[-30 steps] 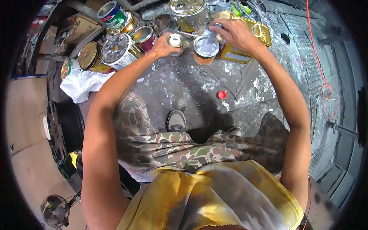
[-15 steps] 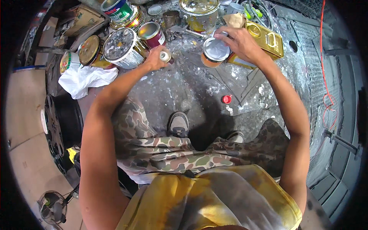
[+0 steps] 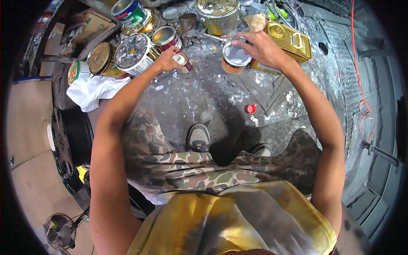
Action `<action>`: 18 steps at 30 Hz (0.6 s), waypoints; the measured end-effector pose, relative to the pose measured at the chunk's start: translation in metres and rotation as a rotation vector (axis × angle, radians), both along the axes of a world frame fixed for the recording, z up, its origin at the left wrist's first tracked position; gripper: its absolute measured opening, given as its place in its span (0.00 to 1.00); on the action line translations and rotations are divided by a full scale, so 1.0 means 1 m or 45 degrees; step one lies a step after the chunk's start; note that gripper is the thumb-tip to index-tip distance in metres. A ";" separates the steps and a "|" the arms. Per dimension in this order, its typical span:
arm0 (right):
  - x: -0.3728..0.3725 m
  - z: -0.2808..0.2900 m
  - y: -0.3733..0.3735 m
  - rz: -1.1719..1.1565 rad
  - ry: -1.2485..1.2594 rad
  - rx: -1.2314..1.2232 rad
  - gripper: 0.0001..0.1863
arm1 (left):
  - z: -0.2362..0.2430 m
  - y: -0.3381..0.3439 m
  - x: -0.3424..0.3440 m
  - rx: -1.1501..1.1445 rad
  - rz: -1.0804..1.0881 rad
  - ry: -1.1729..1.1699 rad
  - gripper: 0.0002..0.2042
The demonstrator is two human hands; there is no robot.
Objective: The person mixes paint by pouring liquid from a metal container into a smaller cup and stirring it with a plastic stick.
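A small dark red bottle with a pale round top [image 3: 182,63] stands upright on the floor. My left hand [image 3: 169,59] is at its left side, thumb and fingers curled about it. To the right, an orange tin [image 3: 233,68] carries a round grey lid [image 3: 236,55]. My right hand [image 3: 261,47] reaches over from the right, its thumb and fingers gripping the lid at its right and far rim. Whether the lid sits loose cannot be made out. A gold rectangular can [image 3: 293,40] stands just behind my right hand. A small red cap [image 3: 251,109] lies nearer to me.
Paint-spattered buckets [image 3: 131,53] and an open maroon tin [image 3: 166,37] crowd the left. Another bucket [image 3: 217,19] stands at the back. A white plastic bag [image 3: 91,91] and a wheel [image 3: 63,144] lie left. An orange hose [image 3: 356,55] hangs along the right.
The small bottle has gone from tilted in my left hand to upright on the floor, and the hand has eased slightly left. My right hand stays at the lid, its fingers slightly shifted.
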State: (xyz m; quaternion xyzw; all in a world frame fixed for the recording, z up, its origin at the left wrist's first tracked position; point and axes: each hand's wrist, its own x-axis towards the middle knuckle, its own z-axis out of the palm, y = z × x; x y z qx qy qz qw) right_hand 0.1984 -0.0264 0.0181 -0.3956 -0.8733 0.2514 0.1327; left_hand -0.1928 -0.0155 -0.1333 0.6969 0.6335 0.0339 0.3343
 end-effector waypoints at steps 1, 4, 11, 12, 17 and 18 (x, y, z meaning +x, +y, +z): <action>0.003 0.001 0.003 0.040 -0.070 0.120 0.13 | 0.002 0.000 0.002 0.014 -0.009 0.024 0.50; 0.016 0.001 0.012 0.110 -0.197 0.383 0.13 | 0.004 0.002 0.009 0.077 -0.074 0.084 0.47; 0.007 -0.012 0.004 0.049 0.087 0.174 0.13 | 0.003 0.010 0.019 0.446 -0.433 0.197 0.41; 0.012 -0.006 0.001 -0.017 0.017 0.047 0.14 | 0.017 0.015 0.038 0.365 -0.543 0.157 0.39; 0.018 0.007 0.008 0.031 -0.156 0.403 0.13 | 0.017 0.030 0.036 0.627 -0.778 0.371 0.38; 0.019 0.002 0.011 0.030 -0.143 0.374 0.13 | 0.017 0.032 0.042 0.584 -0.795 0.427 0.38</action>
